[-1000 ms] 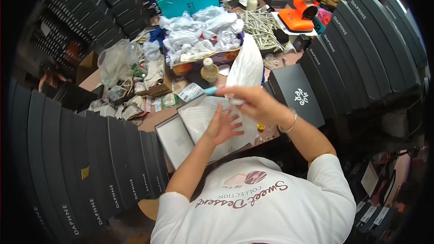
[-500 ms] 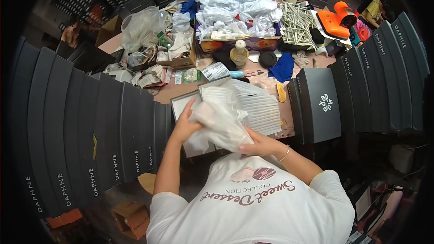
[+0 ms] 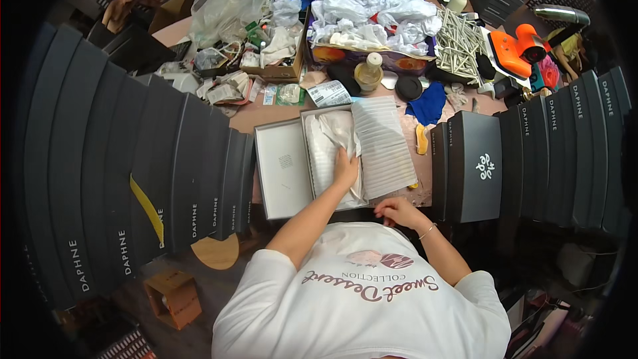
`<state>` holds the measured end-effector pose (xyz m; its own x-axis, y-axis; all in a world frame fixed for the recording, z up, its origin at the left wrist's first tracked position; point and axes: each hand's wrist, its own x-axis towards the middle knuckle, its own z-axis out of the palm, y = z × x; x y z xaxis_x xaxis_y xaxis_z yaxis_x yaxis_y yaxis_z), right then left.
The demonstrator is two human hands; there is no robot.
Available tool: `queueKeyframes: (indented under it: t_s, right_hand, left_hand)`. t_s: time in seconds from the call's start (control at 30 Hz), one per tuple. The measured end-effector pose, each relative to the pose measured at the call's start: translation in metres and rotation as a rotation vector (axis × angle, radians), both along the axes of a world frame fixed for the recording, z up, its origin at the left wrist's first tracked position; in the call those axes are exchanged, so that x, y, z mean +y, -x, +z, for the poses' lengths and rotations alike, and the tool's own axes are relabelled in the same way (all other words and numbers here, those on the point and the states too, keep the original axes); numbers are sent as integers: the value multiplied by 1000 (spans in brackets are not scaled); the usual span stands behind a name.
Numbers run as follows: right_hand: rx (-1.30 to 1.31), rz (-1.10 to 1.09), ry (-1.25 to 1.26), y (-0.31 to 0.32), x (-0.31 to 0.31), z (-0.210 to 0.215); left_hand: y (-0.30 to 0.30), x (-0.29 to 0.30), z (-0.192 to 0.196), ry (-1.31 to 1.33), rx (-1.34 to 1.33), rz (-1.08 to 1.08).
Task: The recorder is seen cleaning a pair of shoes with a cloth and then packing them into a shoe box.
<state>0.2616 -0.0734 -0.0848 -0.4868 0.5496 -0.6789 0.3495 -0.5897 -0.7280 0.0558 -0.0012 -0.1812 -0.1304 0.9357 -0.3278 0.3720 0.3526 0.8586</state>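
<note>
A white wrapped bundle (image 3: 323,166), in thin pale wrapping, lies in the open box (image 3: 308,194), which stands on the table before me. My left hand (image 3: 345,170) reaches over the near edge and is closed on the bundle's right side; its fingertips are partly hidden. To the left lies the box's lid (image 3: 282,173), its pale inside facing up. A ribbed white packing sheet (image 3: 384,149) spreads over the right rim and onto the table. Just below that sheet, at the table's near edge, hangs my right hand (image 3: 399,213), empty, fingers loosely bent and apart.
Dark shoeboxes stand in rows at the left (image 3: 153,159) and the right (image 3: 482,166). Farther back are a carton of crumpled white wrapping (image 3: 372,16), a heap of pale sticks (image 3: 458,46), a clear bottle (image 3: 369,74), a blue cloth (image 3: 426,103) and an orange device (image 3: 518,46).
The wrapped bundle, held up in both hands before, now lies in the box. My left hand stays on it; my right hand has let go and drawn toward the near edge.
</note>
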Motion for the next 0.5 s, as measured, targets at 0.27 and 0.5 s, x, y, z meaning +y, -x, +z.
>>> queueKeyframes:
  t_s: [0.27, 0.5]
  right_hand:
    - [-306, -232, -1126, 58, 88, -29]
    - [-651, 564, -1304, 132, 81, -11]
  left_hand:
    - [98, -78, 49, -193, 76, 199]
    - [103, -100, 35, 139, 442, -108]
